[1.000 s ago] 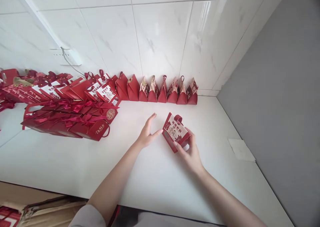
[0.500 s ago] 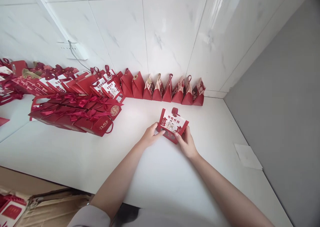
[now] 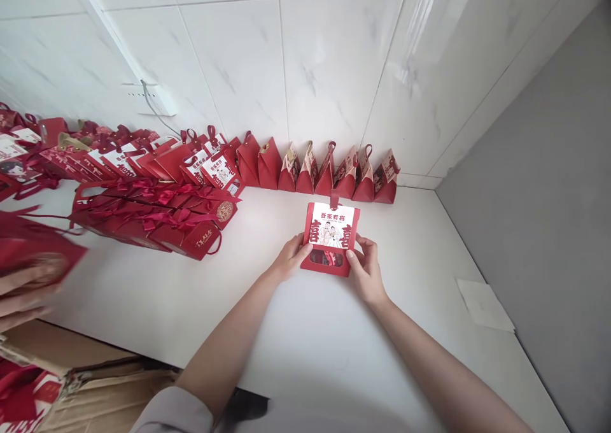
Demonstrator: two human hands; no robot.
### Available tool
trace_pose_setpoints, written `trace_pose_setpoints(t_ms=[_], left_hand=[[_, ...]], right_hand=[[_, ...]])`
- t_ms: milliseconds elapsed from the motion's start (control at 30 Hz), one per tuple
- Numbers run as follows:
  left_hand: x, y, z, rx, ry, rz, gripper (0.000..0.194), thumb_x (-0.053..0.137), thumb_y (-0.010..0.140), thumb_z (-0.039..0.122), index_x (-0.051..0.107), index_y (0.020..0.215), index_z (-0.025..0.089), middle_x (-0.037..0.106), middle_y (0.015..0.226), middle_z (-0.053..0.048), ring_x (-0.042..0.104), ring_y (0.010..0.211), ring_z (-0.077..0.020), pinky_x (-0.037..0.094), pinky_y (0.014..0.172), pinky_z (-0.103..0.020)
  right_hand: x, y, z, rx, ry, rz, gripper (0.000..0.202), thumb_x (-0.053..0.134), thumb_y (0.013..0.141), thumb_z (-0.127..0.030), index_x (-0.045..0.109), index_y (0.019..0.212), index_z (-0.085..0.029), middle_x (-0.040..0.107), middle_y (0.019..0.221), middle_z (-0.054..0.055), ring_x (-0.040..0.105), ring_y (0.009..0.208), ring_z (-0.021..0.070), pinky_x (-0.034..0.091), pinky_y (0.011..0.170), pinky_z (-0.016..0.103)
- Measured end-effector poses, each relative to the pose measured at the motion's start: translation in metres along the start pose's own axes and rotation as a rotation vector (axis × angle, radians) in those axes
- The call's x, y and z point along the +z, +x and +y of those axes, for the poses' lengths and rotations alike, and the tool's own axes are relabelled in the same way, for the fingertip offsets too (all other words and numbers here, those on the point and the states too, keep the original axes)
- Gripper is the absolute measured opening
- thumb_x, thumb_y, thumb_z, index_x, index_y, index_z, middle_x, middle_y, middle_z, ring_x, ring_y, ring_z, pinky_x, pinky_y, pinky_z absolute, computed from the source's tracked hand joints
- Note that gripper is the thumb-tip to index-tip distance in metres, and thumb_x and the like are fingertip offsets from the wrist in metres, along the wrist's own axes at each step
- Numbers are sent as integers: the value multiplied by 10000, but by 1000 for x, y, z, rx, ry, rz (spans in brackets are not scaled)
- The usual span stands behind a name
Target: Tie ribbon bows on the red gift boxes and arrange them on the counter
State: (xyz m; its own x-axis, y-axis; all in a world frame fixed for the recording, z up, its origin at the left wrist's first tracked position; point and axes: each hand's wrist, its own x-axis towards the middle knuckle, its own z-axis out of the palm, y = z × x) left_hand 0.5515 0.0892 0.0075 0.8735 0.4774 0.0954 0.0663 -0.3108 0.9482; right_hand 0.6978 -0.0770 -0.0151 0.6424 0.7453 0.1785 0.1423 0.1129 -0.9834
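Note:
Between my two hands is a red and white gift box (image 3: 333,226) with a ribbon loop on top, a printed couple on its front and a clear oval window low down. My left hand (image 3: 289,256) grips its left side, thumb on the front. On the right edge, my right hand (image 3: 367,269) holds it the same way, fingers behind. The box faces me nearly upright over the white table (image 3: 296,344). Whether its base touches the table I cannot tell.
Along the tiled wall stands a row of red gift boxes (image 3: 324,175). Dark red boxes with bows (image 3: 147,220) sit at left. Another person's hand (image 3: 23,293) holds a red box (image 3: 38,245) at the left edge, above an open carton (image 3: 105,382). White paper (image 3: 484,302) lies right.
The gift box has turned from tilted to squarely facing me, still in both hands. Another person's hand with a red box has come in from the left.

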Motion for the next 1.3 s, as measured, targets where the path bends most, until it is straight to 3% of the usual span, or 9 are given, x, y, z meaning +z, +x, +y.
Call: trace_pose_setpoints(t_ms=[167,400,567,667,867,933,1033,1200,1300], left_hand=[[0,0,-4,-62,-17,34,545,437,957,576,454,1393,249,640,1326,-67,631,1178,-264,519,997,-401],[-15,-7,11,2,133,125,511,542,925,519,508,1355,246,602,1373,-73,586,1243,-256,473,1055,-397],[-65,-24,34,239,425,592,309,538,946,400,619,1184,220,667,1198,-76,612,1160,-217,492,1005,-373],[-92,-32,38,270,617,903,275,515,954,364,640,1124,188,647,1168,-100,591,1158,-225,471,1024,-375],[-131,-46,20,-232,952,1290,612,647,843,346,457,1391,150,286,1574,-189,206,1478,-383,152,1188,-621],[-139,-50,12,-414,930,1307,716,678,812,364,405,1427,119,177,1609,-235,94,1495,-447,120,1157,-694],[-145,-55,6,-530,927,1224,737,679,804,411,426,1432,119,226,1598,-236,88,1477,-503,180,1138,-704],[-150,-61,20,-492,1100,1136,668,528,893,497,427,1460,159,274,1611,-168,142,1488,-446,93,1150,-722],[-175,-59,30,-410,1197,943,622,450,924,537,461,1447,201,303,1612,-119,201,1495,-375,50,1184,-677]], right_hand=[[-2,3,4,31,-43,-99,338,474,962,-563,546,986,-233,676,1094,69,632,994,241,527,872,380],[-5,0,5,47,-47,-118,335,493,957,-556,558,1012,-231,667,1105,60,617,986,238,508,849,348],[-6,-2,4,71,-27,-131,323,509,954,-549,556,994,-232,658,1073,58,617,975,233,508,842,334],[-6,-2,3,79,-28,-126,328,502,954,-556,556,989,-234,656,1068,59,616,979,235,510,849,336],[-5,-1,2,75,-22,-126,329,517,946,-551,566,990,-229,664,1076,67,617,980,241,514,854,343],[-5,-1,2,77,-11,-130,328,522,946,-548,571,998,-228,661,1089,71,615,985,242,512,859,345],[-5,-1,3,85,6,-133,323,529,946,-542,574,1002,-228,657,1100,73,613,993,244,509,864,349],[-5,-1,3,115,42,-154,305,533,950,-533,572,1022,-239,652,1157,67,611,1038,247,497,896,356],[-5,0,3,122,61,-167,299,532,953,-531,569,1030,-245,648,1191,68,609,1051,250,490,909,364]])
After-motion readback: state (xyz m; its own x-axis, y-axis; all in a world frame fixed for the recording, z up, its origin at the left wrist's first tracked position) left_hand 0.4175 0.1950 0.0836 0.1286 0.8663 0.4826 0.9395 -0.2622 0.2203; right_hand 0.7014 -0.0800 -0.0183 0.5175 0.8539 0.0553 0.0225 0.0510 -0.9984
